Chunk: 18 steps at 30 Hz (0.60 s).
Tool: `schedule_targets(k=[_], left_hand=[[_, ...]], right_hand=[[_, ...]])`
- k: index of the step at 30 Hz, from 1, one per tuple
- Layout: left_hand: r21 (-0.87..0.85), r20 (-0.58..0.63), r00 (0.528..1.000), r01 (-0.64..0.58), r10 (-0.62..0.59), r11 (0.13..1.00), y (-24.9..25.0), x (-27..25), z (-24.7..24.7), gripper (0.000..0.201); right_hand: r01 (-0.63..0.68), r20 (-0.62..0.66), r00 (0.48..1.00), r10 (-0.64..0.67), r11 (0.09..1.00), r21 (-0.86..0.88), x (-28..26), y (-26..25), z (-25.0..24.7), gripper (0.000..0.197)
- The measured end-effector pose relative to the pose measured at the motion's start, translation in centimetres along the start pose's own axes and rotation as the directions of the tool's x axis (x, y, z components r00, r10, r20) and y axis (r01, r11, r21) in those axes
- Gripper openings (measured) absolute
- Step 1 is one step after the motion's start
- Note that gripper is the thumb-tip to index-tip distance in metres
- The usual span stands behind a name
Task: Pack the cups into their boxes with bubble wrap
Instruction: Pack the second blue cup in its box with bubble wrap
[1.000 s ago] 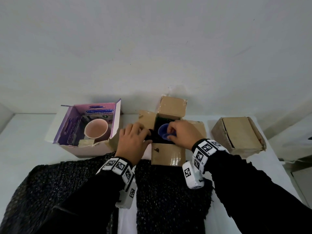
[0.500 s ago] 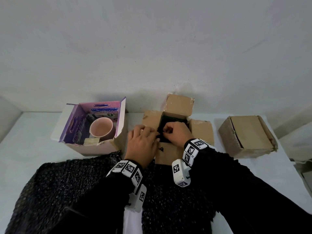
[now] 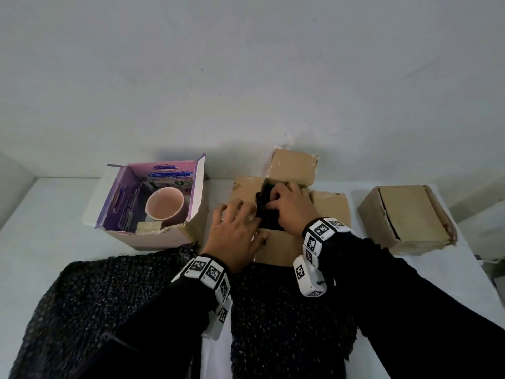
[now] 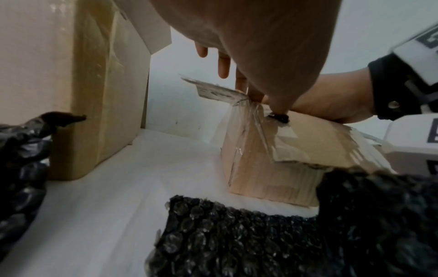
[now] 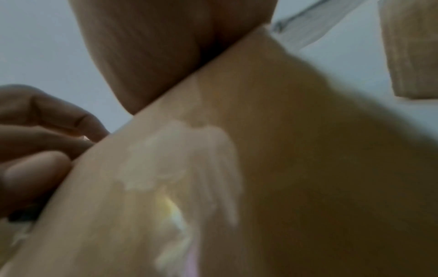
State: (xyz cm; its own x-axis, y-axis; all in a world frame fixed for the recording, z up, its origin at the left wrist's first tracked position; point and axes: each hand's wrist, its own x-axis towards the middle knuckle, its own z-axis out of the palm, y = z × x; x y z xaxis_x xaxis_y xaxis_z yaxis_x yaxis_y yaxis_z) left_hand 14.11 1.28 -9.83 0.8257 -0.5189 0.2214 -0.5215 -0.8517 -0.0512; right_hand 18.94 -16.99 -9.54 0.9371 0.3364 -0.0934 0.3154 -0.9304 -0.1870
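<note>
An open brown cardboard box (image 3: 276, 247) stands mid-table with its flaps spread. My right hand (image 3: 292, 206) reaches into its opening, fingers curled on a wad of black bubble wrap (image 3: 266, 214) that fills the box; no cup shows under it. My left hand (image 3: 235, 228) lies flat on the left flap, fingers straight. In the left wrist view those fingers (image 4: 224, 65) point down at the taped flap of the box (image 4: 272, 168). A pink cup (image 3: 164, 205) stands upright in an open purple box (image 3: 153, 237) at the left. The right wrist view is blurred and mostly cardboard flap (image 5: 260, 150).
A closed brown box (image 3: 407, 214) sits at the right, apart from the open one. Two sheets of black bubble wrap (image 3: 95, 296) (image 3: 287, 310) lie on the white table (image 3: 41, 228) under my forearms. A wall runs close behind the boxes.
A second ago a blue cup showed in the middle box under my right hand. Black bubble wrap now covers it, and my right hand has moved over the opening.
</note>
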Motion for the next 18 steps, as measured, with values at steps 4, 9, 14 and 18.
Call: schedule_targets(k=[4, 9, 14, 18], left_hand=[[0.023, 0.023, 0.996, -0.081, 0.081, 0.996, -0.1, -0.1, 0.5, 0.037], [0.065, 0.068, 0.990, -0.129, 0.125, 0.989, -0.1, -0.4, 0.5, 0.042], [0.073, 0.092, 0.989, -0.126, 0.119, 0.989, 0.1, 0.5, 0.3, 0.039], [0.076, 0.098, 0.988, -0.128, 0.120, 0.989, 0.3, 0.3, 0.7, 0.045]], right_hand=[[0.036, 0.053, 0.998, -0.031, 0.995, -0.096, 0.4, -0.5, -0.6, 0.034], [0.088, -0.072, 0.995, -0.075, 0.975, 0.203, 0.4, -0.1, -0.7, 0.041], [0.161, -0.057, 0.987, -0.152, 0.962, 0.222, 0.6, 0.8, 0.2, 0.054], [0.212, 0.055, 0.975, -0.214, 0.976, 0.038, 0.5, 0.9, -0.5, 0.048]])
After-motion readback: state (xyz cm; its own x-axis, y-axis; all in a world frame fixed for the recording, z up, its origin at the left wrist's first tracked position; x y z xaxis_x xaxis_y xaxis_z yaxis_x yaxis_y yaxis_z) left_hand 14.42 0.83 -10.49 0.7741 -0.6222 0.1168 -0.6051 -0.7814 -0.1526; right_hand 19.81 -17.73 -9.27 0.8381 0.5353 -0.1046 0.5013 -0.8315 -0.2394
